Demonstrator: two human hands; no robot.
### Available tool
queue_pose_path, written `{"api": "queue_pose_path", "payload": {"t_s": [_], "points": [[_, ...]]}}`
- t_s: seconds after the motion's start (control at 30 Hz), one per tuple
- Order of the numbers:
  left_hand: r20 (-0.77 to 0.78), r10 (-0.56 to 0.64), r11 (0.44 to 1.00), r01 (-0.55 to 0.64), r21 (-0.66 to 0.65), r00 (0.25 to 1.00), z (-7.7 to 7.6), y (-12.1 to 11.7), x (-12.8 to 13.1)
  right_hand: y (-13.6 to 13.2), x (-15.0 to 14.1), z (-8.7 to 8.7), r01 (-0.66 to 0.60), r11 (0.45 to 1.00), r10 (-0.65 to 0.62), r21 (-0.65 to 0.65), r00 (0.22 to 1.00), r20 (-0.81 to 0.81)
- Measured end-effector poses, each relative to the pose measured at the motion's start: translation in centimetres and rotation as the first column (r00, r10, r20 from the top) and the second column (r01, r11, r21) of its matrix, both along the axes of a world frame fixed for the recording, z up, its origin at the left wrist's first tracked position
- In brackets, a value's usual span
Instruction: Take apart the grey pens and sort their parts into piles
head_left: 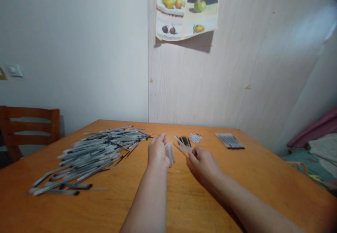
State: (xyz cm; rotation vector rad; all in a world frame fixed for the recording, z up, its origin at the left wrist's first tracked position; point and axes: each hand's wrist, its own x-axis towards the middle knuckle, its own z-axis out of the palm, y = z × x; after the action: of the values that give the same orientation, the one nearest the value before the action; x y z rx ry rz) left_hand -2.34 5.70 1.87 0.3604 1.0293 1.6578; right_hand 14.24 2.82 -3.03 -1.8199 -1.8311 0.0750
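My right hand (pixel 204 161) is closed in a pinch on a thin whitish pen part (pixel 181 148), which points up and left over the table. My left hand (pixel 158 152) is raised beside it with curled fingers; what they hold, if anything, is hidden. Just right of the left hand lie a few translucent pen tubes (pixel 171 155). Behind the right hand's fingertips is a row of short black pen parts (pixel 185 141), partly covered. A small cluster of short whitish pieces (pixel 195 138) lies beyond them.
A large jumbled pile of pens (pixel 97 152) with grey-white barrels covers the left of the wooden table (pixel 118 208). An even row of pens with dark ends (pixel 229 141) lies at the right. A wooden chair (pixel 30 124) stands at the left; a wall is behind.
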Motion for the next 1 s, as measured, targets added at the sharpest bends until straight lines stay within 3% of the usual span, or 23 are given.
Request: {"api": "queue_pose_path", "payload": {"t_s": [0.13, 0.3, 0.37, 0.6, 0.77, 1.0], "points": [[-0.236, 0.012, 0.989, 0.024, 0.149, 0.972, -0.4, -0.1, 0.9, 0.1, 0.9, 0.4, -0.112, 0.992, 0.120, 0.053, 0.979, -0.167], [-0.597, 0.127, 0.912, 0.143, 0.383, 0.792, -0.6, -1.0, 2.0, 0.2, 1.6, 1.4, -0.247, 0.964, 0.265, 0.098, 0.869, -0.418], [-0.641, 0.125, 0.868, 0.229, 0.440, 0.757, -0.7, -1.6, 2.3, 0.2, 1.8, 2.0, -0.276, 0.957, 0.283, 0.095, 0.799, -0.530], [-0.812, 0.053, 0.789, 0.474, 0.391, 0.581, -1.7, -2.1, 3.2, 0.2, 3.0, 3.3, -0.320, 0.937, 0.306, 0.140, 0.562, -0.768], [-0.685, -0.130, 0.777, 0.503, 0.379, 0.717, -1.7, -2.0, 3.5, 0.2, 3.1, 3.1, -0.341, 0.926, 0.330, 0.162, 0.525, -0.785], [-0.590, -0.272, 0.793, 0.525, 0.309, 0.760, -1.2, -2.4, 3.7, 0.0, 2.7, 3.3, -0.335, 0.928, 0.326, 0.160, 0.527, -0.785]]}}
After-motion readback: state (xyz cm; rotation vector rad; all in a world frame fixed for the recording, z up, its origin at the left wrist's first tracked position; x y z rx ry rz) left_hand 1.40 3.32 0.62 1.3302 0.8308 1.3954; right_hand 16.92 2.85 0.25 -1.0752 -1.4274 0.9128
